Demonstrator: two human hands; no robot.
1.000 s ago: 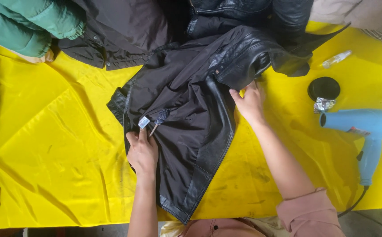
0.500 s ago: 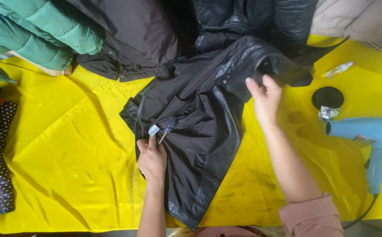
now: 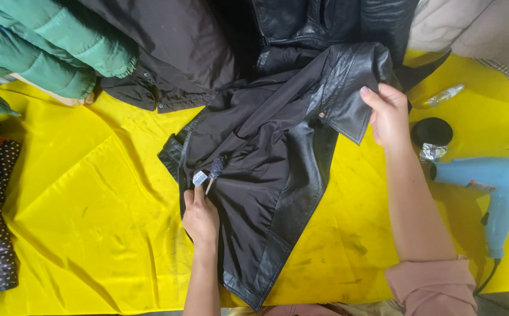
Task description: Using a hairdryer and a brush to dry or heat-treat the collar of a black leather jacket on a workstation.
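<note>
Black leather jacket (image 3: 278, 175) lies open, lining up, mid yellow cloth (image 3: 90, 222). Your left hand (image 3: 200, 217) rests on the jacket's left edge, fingers closed on a small brush (image 3: 213, 171) whose head touches the lining, just beside a small white tag (image 3: 199, 178). Your right hand (image 3: 389, 114) pinches the jacket's upper right flap, lifting it. Right of the jacket: black round lid (image 3: 431, 131), foil scrap (image 3: 433, 153), blue hair dryer (image 3: 491, 184). Above left of the jacket: green puffer coat (image 3: 44, 52).
</note>
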